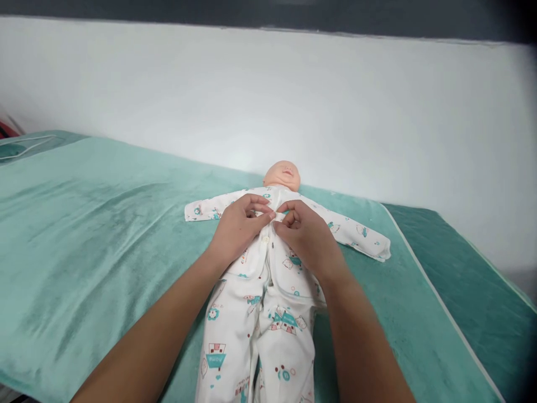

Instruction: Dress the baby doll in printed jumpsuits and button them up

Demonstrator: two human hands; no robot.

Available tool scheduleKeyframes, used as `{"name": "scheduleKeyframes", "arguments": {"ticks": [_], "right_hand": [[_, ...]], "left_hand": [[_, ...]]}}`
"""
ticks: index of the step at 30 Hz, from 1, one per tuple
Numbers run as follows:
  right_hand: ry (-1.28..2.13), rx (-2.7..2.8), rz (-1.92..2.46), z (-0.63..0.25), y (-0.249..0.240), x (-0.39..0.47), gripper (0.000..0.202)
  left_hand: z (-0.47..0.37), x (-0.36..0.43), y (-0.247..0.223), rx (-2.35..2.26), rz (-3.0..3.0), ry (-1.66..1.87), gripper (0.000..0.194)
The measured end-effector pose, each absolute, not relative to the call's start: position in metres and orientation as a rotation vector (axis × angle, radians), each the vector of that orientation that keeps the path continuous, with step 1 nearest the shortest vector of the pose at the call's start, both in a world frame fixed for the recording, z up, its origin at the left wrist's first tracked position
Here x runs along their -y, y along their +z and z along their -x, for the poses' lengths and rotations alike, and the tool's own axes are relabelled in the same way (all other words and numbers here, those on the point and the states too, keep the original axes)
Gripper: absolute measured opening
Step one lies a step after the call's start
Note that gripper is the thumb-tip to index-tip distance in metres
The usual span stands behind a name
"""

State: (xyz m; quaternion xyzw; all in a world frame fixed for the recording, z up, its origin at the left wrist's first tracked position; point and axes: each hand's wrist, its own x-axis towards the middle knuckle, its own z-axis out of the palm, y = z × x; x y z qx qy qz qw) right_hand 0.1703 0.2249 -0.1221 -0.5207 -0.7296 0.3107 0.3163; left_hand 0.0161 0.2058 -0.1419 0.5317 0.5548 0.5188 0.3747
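A baby doll (284, 174) lies on its back, its head toward the wall. It wears a white printed baby jacket (293, 263) with long sleeves spread to both sides, and matching printed trousers (285, 341). At the chest, my left hand (245, 221) pinches the jacket's front edge from the left. My right hand (302, 229) pinches the same front opening from the right, fingertips almost meeting the left ones. Whatever sits right between the fingertips is hidden. Lower on the front opening, a small pale button (265, 239) shows.
A light green sheet (104, 240) with wrinkles covers the bed under the doll. Darker green fabric (457, 263) with a white edge lies at the right. Behind stands a white wall (268, 95). A red object (7, 130) shows at the far left.
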Motion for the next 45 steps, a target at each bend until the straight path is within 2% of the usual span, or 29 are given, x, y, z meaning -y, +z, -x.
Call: {"name": "scheduleKeyframes", "arguments": {"ticks": [6, 16, 24, 32, 45], "right_hand": [[0.747, 1.988, 1.397, -0.166, -0.123, -0.223, 0.012], [0.888, 1.898, 1.378, -0.168, -0.126, -0.226, 0.018], [1.056, 1.828, 1.352, -0.171, -0.122, -0.225, 0.021], [1.131, 1.782, 1.380, -0.170, -0.115, -0.222, 0.022], [1.120, 1.770, 1.394, -0.170, -0.114, -0.221, 0.021]], "left_hand": [[-0.017, -0.211, -0.142, -1.454, -1.357, 1.314, 0.033], [-0.019, -0.211, -0.140, -1.514, -1.442, 1.282, 0.037], [-0.009, -0.212, -0.133, -1.297, -1.286, 1.160, 0.030], [-0.006, -0.211, -0.134, -1.226, -1.391, 1.137, 0.027], [-0.010, -0.207, -0.132, -1.450, -1.582, 1.117, 0.015]]}}
